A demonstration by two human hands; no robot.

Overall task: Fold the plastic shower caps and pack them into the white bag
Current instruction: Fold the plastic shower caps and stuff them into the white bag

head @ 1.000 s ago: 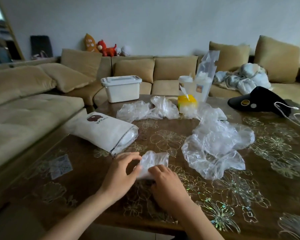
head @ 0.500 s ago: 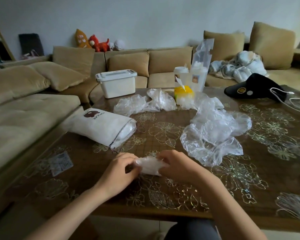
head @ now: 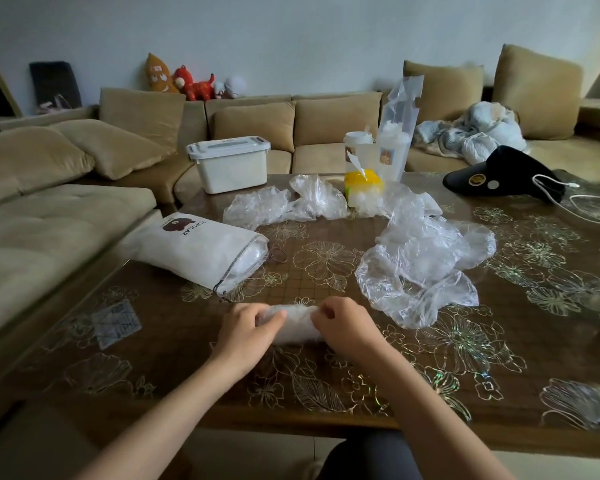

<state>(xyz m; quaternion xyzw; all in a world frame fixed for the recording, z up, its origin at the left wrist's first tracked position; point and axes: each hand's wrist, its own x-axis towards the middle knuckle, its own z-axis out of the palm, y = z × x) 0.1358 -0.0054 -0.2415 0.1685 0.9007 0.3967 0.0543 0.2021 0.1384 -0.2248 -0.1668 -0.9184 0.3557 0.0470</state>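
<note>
A small folded clear shower cap [head: 296, 323] lies on the table near the front edge. My left hand [head: 248, 332] pinches its left end and my right hand [head: 343, 329] pinches its right end. The white drawstring bag [head: 191, 249] lies on its side to the left, mouth toward me, with folded plastic showing inside. A large crumpled pile of clear caps [head: 423, 261] sits to the right of centre. More loose caps [head: 284, 202] lie further back.
The brown flower-patterned table [head: 499, 341] also holds a white lidded box [head: 229, 164], a yellow packet with clear bags [head: 364, 183], a black visor [head: 503, 176] and a white cable [head: 568, 202]. A tan sofa wraps the left and back sides.
The cap has been folded down from a taller loose flap into a compact roll. Both hands have moved to grip its two ends, the right hand shifting from below it to its right side.
</note>
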